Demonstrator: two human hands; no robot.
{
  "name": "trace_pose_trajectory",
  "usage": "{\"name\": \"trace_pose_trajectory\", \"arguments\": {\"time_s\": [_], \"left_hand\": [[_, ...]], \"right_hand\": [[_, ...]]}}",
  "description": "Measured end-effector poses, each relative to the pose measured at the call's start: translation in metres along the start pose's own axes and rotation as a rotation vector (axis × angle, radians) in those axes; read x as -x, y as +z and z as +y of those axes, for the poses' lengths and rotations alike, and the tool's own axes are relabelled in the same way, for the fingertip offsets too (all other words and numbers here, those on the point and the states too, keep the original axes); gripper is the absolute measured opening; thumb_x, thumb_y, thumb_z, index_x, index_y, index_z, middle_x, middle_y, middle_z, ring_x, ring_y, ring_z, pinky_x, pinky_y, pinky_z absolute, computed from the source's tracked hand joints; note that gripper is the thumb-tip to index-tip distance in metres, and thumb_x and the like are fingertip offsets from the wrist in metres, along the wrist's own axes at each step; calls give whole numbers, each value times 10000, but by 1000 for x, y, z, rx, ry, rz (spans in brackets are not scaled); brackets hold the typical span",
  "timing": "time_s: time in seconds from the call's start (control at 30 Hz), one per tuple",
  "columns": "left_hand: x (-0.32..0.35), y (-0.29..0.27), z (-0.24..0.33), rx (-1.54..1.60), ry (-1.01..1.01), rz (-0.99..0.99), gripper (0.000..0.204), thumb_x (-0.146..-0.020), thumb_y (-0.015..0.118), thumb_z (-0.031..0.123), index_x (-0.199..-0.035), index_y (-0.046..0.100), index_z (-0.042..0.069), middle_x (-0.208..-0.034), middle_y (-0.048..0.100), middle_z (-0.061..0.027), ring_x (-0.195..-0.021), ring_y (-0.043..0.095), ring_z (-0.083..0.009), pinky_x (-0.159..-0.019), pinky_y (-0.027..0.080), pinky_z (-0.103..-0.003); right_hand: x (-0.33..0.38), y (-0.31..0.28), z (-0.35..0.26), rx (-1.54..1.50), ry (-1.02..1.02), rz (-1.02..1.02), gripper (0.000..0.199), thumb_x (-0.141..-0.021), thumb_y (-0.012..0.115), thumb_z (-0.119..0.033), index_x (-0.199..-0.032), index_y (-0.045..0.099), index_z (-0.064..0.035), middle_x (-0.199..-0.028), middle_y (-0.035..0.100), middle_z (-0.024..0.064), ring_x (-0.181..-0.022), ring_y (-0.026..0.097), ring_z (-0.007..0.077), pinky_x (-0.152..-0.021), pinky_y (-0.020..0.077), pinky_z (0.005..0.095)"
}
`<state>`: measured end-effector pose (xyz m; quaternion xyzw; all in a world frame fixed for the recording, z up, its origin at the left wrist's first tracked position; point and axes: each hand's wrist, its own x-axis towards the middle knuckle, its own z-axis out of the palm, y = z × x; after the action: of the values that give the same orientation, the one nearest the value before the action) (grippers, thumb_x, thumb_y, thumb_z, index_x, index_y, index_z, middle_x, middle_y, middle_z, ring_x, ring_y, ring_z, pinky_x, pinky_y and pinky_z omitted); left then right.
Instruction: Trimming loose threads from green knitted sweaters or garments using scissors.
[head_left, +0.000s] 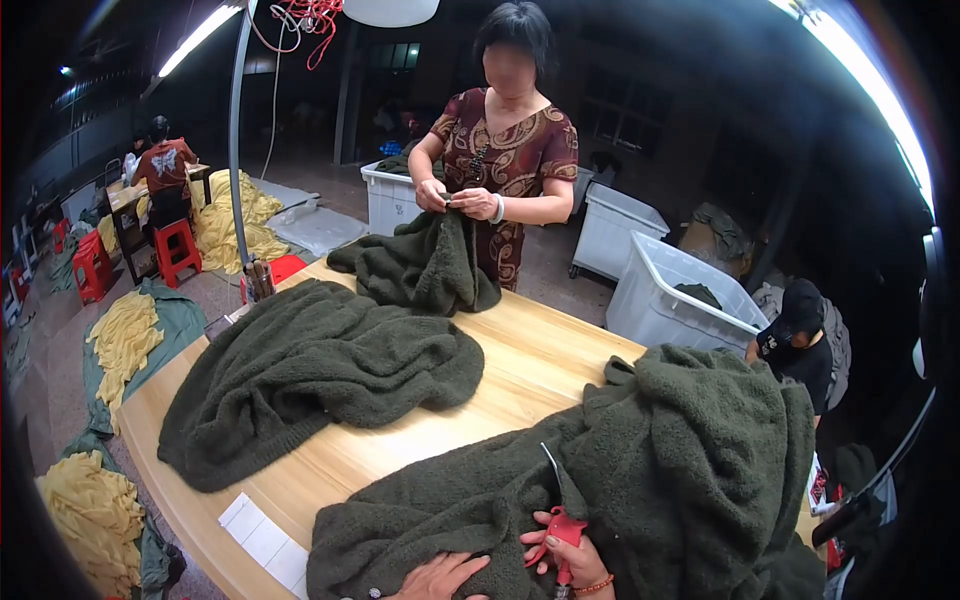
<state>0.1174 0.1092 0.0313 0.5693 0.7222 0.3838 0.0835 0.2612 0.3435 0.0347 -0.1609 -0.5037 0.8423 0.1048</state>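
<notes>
A dark green fluffy garment (640, 470) lies bunched on the near right of the wooden table (520, 360). My left hand (440, 577) rests flat on its near edge, fingers spread. My right hand (570, 550) grips small red-handled snips (558, 510), the metal blades pointing up over the fabric. A second green garment (320, 375) lies spread at the table's left. Across the table a person in a patterned dress holds a third green garment (425, 260) with both hands.
White plastic bins (680, 300) stand beyond the table's far right, where another person in dark clothes sits low. Yellow fabric piles (120, 340) lie on the floor at left. Red stools (175, 250) and a seated worker are far left. White labels (265, 540) lie near the table's front edge.
</notes>
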Motion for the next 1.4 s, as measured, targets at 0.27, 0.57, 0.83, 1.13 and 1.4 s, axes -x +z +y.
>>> {"name": "trace_pose_trajectory", "arguments": {"time_s": [0.27,0.57,0.83,1.13,1.4], "left_hand": [[-6,-10,4,33,-3,-76,647,-815,702,362,-1368,492,100,-1271,532,-214,-1104,542,-401,-898,478,-464],[-20,-14,3,78,53,-43,641,-790,739,340,-1342,527,91,-1193,575,-193,-981,590,-366,-832,507,-410],[2,-17,1,2,-11,-8,625,-808,711,369,-1350,524,119,-1210,576,-192,-1026,590,-360,-869,514,-424],[6,-13,4,108,-101,-179,732,-829,682,407,-1451,384,165,-1406,434,-203,-1256,447,-440,-1015,393,-530],[-8,-7,-8,80,42,-18,625,-864,663,391,-1398,469,131,-1282,534,-196,-1116,553,-378,-919,484,-432]], "right_hand": [[2,3,-4,-30,-23,-14,526,-970,538,-129,-1430,322,6,-1182,632,221,-914,691,264,-645,581,291],[0,7,-14,-19,-10,63,535,-942,545,-123,-1413,336,17,-1124,651,219,-883,699,285,-608,583,300],[-12,12,-1,-11,15,-22,551,-955,539,-134,-1441,310,-10,-1129,650,217,-875,697,289,-599,573,315],[7,35,-10,23,-34,120,499,-954,593,-168,-1401,411,-42,-1023,685,113,-780,670,176,-586,523,263],[-10,3,-2,-5,-83,-17,525,-959,547,-155,-1414,344,10,-1146,641,233,-892,693,282,-618,585,312]]}}
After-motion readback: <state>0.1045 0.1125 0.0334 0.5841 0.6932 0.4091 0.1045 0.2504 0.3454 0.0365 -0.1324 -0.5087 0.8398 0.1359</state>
